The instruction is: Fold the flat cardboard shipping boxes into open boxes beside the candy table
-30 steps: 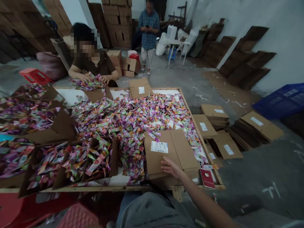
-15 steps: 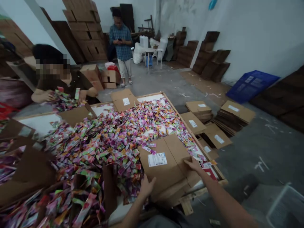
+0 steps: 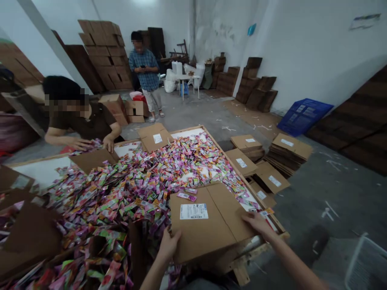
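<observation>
A brown cardboard box [image 3: 208, 237] with a white printed label [image 3: 194, 211] lies before me at the table's near right corner. My left hand [image 3: 169, 243] grips its left edge, thumb on top. On the opposite edge my right hand [image 3: 258, 224] holds it, with the fingertips partly hidden. Two small pink-purple sachets [image 3: 186, 196] rest on the box's far left corner. Beyond and to the left spreads a heap of colourful sachets [image 3: 133, 189], close to my left hand.
Across the heap, a co-worker [image 3: 87, 121] handles sachets at an open carton [image 3: 95, 161]. Another person [image 3: 146, 72] stands farther back. Flattened cartons [image 3: 290, 149] are stacked beyond the table's right wooden rim [image 3: 223, 155]. An open box of sachets [image 3: 27, 237] stands near left.
My hands have moved apart to the box's two side edges, and the box looks more level. The co-worker's hands have lowered sachets into the carton. My view has tilted up slightly.
</observation>
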`<move>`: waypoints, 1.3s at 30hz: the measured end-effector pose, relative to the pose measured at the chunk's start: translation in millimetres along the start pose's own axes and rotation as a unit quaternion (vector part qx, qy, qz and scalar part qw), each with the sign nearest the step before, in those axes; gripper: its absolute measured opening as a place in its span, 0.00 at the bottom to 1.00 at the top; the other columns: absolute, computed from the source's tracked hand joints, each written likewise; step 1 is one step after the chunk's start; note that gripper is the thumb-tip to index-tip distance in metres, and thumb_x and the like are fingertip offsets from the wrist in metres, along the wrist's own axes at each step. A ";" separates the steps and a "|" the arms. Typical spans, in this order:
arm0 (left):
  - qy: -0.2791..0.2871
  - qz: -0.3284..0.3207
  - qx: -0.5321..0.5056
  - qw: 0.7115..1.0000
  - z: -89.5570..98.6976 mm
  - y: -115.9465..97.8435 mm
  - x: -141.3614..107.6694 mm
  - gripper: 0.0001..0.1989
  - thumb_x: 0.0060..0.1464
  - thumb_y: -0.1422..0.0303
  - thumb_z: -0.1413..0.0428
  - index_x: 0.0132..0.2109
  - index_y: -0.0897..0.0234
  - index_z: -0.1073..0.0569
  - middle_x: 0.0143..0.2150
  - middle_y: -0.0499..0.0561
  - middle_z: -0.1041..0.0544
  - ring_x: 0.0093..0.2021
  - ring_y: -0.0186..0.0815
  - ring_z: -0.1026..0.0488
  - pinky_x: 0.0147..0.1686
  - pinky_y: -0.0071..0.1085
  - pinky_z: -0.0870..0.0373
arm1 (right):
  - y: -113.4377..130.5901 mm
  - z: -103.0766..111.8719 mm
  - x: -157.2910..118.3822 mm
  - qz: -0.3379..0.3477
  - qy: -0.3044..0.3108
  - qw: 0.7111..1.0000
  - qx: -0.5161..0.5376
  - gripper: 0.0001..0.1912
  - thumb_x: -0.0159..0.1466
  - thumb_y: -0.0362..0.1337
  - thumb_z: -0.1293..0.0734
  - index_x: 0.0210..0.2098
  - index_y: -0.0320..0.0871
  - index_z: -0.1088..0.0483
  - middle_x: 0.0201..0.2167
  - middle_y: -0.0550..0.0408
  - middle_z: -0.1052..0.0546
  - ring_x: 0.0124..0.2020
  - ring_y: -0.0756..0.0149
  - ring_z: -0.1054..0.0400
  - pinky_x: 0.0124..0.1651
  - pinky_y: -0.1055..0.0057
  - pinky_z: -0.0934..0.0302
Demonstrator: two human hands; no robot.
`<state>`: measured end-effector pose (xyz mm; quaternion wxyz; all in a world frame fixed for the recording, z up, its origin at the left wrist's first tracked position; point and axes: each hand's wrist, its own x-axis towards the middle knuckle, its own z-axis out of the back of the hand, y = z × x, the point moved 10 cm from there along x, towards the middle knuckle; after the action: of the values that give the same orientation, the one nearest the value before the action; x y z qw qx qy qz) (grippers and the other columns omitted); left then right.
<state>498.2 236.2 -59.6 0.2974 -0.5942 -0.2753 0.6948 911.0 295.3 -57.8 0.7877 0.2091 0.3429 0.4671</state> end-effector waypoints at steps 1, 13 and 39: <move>0.030 0.004 -0.051 0.998 -2.4 -1.2 -7.0 0.25 0.55 0.68 0.51 0.59 0.72 0.43 0.55 0.69 0.28 0.49 0.43 0.25 0.48 0.38 0.31 | 5.7 7.0 -0.7 0.003 0.016 1.000 0.015 0.09 0.47 0.42 0.31 0.26 0.44 0.25 0.28 0.50 0.20 0.33 0.55 0.26 0.35 0.65 0.33; -0.035 -0.186 -0.081 0.979 24.4 -44.5 -64.3 0.29 0.30 0.61 0.35 0.43 0.63 0.33 0.44 0.57 0.23 0.48 0.48 0.27 0.52 0.43 0.34 | 79.3 52.0 -36.9 0.129 0.076 0.976 0.160 0.24 0.44 0.54 0.29 0.34 0.44 0.28 0.30 0.53 0.23 0.33 0.59 0.30 0.39 0.63 0.35; -0.118 -0.271 0.007 0.955 29.0 -144.5 -106.9 0.34 0.45 0.51 0.47 0.55 0.70 0.32 0.54 0.61 0.26 0.56 0.47 0.32 0.56 0.40 0.38 | 195.6 34.2 -102.5 0.280 0.179 0.911 0.245 0.37 0.44 0.46 0.27 0.53 0.47 0.34 0.53 0.50 0.30 0.58 0.49 0.41 0.61 0.57 0.49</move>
<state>494.4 253.2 121.6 0.4439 -0.4091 -0.4545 0.6550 786.7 298.0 127.8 0.4741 0.3962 0.5093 0.5991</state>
